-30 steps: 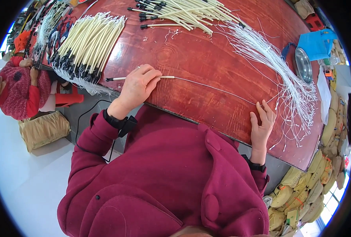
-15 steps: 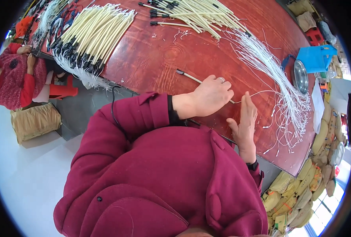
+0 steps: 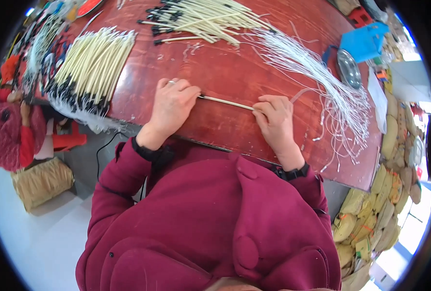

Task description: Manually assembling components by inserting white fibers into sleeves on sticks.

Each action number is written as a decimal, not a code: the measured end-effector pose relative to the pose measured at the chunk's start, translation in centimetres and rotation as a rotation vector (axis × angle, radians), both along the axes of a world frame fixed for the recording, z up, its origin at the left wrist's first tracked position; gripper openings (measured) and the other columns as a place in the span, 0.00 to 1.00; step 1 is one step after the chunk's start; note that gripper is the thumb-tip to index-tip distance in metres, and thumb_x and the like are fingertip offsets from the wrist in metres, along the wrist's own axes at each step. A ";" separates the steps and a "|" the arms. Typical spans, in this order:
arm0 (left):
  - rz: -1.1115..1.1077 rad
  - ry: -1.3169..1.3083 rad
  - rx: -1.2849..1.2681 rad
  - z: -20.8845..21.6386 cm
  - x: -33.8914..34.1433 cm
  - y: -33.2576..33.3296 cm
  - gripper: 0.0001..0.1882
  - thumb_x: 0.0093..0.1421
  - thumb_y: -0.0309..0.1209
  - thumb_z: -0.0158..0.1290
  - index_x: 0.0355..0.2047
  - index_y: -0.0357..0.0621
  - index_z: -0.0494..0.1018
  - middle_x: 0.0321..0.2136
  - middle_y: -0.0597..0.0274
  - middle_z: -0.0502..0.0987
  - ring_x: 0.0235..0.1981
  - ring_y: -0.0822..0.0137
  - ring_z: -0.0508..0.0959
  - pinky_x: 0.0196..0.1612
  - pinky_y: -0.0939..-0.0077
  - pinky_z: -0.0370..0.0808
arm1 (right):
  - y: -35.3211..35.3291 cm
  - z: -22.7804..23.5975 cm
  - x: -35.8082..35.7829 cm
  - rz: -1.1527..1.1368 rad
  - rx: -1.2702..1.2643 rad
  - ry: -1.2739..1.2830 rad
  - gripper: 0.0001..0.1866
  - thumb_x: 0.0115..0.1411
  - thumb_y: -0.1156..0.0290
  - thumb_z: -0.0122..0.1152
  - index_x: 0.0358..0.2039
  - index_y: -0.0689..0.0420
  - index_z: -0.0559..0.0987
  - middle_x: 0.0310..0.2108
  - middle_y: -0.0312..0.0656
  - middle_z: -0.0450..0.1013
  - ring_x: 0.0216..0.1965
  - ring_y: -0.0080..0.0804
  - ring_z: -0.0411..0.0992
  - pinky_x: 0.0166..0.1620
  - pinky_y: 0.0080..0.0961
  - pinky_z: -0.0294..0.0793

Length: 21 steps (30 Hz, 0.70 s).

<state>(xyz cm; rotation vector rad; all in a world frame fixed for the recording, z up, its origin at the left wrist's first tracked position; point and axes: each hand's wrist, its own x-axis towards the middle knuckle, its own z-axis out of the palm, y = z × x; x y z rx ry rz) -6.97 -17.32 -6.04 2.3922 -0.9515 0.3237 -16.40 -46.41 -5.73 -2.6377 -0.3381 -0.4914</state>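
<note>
A pale cream stick (image 3: pixel 227 102) with a dark end piece stretches level between my hands, low over the red table. My left hand (image 3: pixel 172 105) is closed around its dark left end, which the fingers partly hide. At the other end, the fingertips of my right hand (image 3: pixel 276 121) pinch the stick. Beyond my right hand lies a long bundle of white cords (image 3: pixel 317 72), some loose strands trailing toward me. Similar pale sticks with black ends form a heap (image 3: pixel 201 22) at the back and a neat row (image 3: pixel 91 68) on the left.
The red wooden table (image 3: pixel 215 72) ends just before my body. A blue container (image 3: pixel 363 42) and a round metal dish (image 3: pixel 349 69) stand at the right. Another person (image 3: pixel 14 126) sits far left near a brown paper-wrapped bundle (image 3: pixel 43 184). Filled sacks (image 3: pixel 370 213) are stacked right.
My hands have moved apart. The left has shifted left to the stick's dark end, and the right, flat and spread before, now pinches the other end. The view has also shifted.
</note>
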 end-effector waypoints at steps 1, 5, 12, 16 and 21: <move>0.019 -0.003 0.002 0.2 0.1 0.1 0.05 0.59 0.27 0.61 0.36 0.44 0.82 0.31 0.58 0.80 0.39 0.52 0.80 0.46 0.56 0.72 | -0.3 -0.1 -0.2 0.020 0.026 -0.034 0.10 0.53 0.75 0.70 0.36 0.54 0.82 0.42 0.38 0.78 0.46 0.42 0.72 0.52 0.38 0.67; 0.295 -0.108 0.041 0.6 3.3 5.6 0.05 0.61 0.30 0.58 0.34 0.44 0.81 0.31 0.52 0.79 0.36 0.46 0.79 0.36 0.51 0.73 | -1.6 -0.1 -2.4 -0.027 0.047 0.047 0.08 0.50 0.76 0.70 0.31 0.54 0.81 0.37 0.36 0.77 0.43 0.41 0.72 0.49 0.37 0.67; 0.793 -0.204 0.437 3.2 6.3 17.9 0.14 0.63 0.34 0.60 0.46 0.41 0.82 0.45 0.48 0.81 0.47 0.46 0.79 0.52 0.53 0.76 | -7.0 2.1 -8.8 -0.054 0.070 0.246 0.10 0.51 0.73 0.72 0.34 0.55 0.80 0.41 0.40 0.77 0.45 0.42 0.72 0.52 0.36 0.68; 0.455 -0.259 0.106 3.6 3.1 8.0 0.14 0.63 0.31 0.60 0.49 0.42 0.79 0.46 0.50 0.79 0.49 0.45 0.78 0.54 0.53 0.74 | -7.3 2.1 -9.8 -0.130 0.105 0.221 0.16 0.55 0.69 0.71 0.44 0.59 0.81 0.49 0.45 0.76 0.50 0.46 0.72 0.57 0.38 0.67; -0.318 0.242 -0.057 2.8 -2.9 -3.9 0.11 0.58 0.29 0.62 0.41 0.41 0.78 0.39 0.54 0.78 0.44 0.49 0.78 0.48 0.56 0.76 | -8.6 3.0 -5.6 -0.159 -0.062 0.152 0.28 0.61 0.62 0.69 0.58 0.64 0.77 0.60 0.50 0.72 0.56 0.50 0.69 0.62 0.41 0.66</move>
